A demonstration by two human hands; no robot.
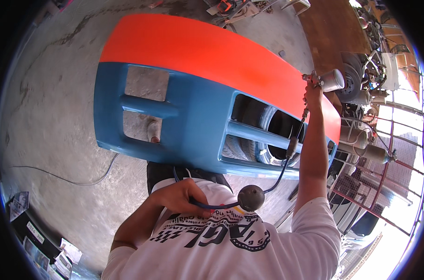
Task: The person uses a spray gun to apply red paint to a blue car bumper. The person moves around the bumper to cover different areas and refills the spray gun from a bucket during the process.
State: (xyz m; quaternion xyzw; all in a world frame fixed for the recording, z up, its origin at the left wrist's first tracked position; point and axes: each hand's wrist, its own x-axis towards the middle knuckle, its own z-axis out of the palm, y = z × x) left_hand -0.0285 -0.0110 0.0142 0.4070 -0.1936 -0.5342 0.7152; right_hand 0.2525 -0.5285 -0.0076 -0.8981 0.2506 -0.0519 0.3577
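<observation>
A large vehicle bumper [188, 126] spans the view in front of me, bright orange along its far part and blue on the near part, with rectangular openings. My right arm reaches out over its right end. In my right hand [314, 94] is a spray gun [311, 77] with a silver cup [332, 80]; the fingers are closed round its handle. A blue air hose [216, 206] runs from the gun's fittings back to my chest. There my left hand [186, 196] grips it. A dark ball [250, 198] sits on the hose between my hands.
Tyres [249, 148] show through the bumper's right openings. At the right stand a wheel [349, 83], gas cylinders [368, 151] and red metal bars [385, 172]. More hose [76, 184] lies on the concrete floor at left. Tools [226, 7] lie beyond the bumper.
</observation>
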